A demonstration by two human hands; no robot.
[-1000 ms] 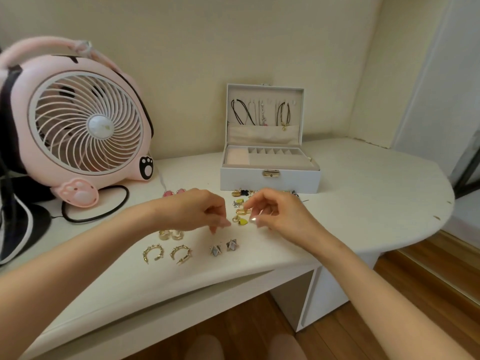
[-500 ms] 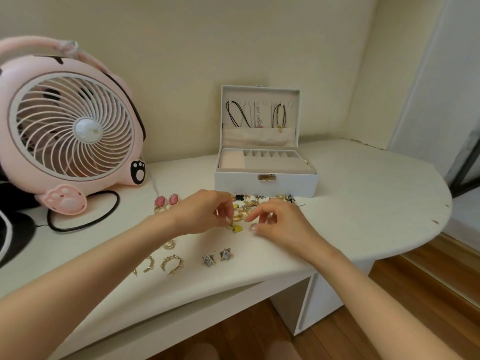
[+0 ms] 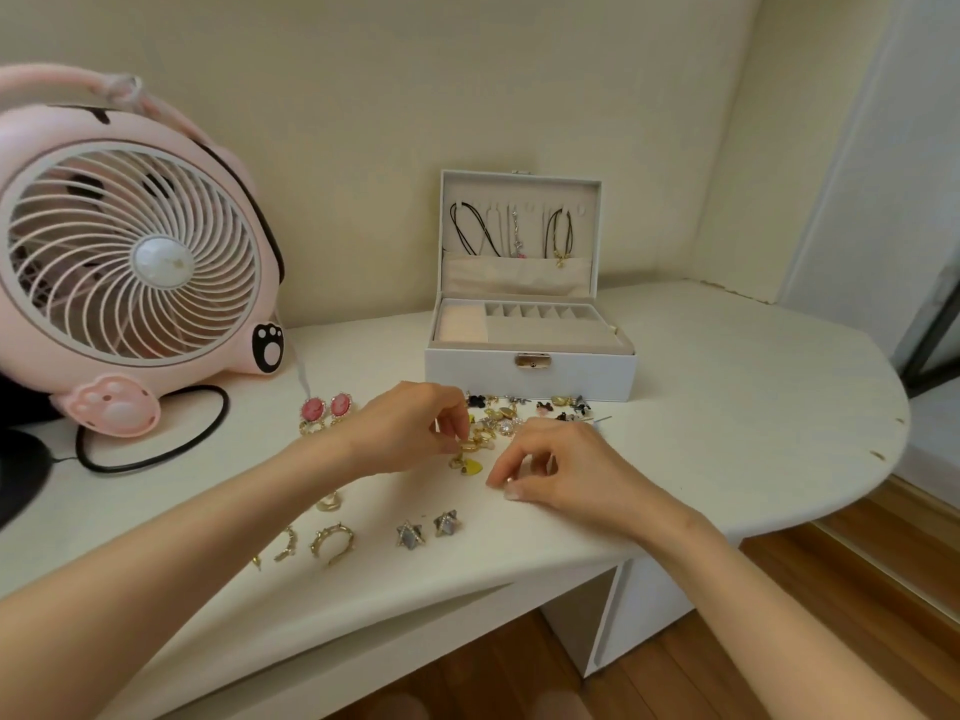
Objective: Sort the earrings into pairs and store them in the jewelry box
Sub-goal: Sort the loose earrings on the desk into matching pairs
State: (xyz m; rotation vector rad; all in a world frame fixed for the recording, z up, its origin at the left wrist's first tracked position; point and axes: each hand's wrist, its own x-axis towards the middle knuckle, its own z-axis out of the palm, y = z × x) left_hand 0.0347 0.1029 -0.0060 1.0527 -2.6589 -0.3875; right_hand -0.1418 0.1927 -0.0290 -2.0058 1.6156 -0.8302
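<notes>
My left hand (image 3: 410, 428) is pinching a gold hoop (image 3: 475, 443) in the earring pile (image 3: 519, 415) just in front of the jewelry box (image 3: 530, 376), while my right hand (image 3: 571, 470) is resting farther from the box, fingers curled, can't tell if holding anything.

Home bedroom: pink fan (image 3: 135, 252), jewelry box (image 3: 530, 376) w/ earrings, wood floor (image 3: 857, 589).

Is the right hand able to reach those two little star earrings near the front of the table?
Probably yes. The star earrings lie on bare table just left of the right hand, with nothing between them. The left hand is farther back, at the earring pile.
</notes>
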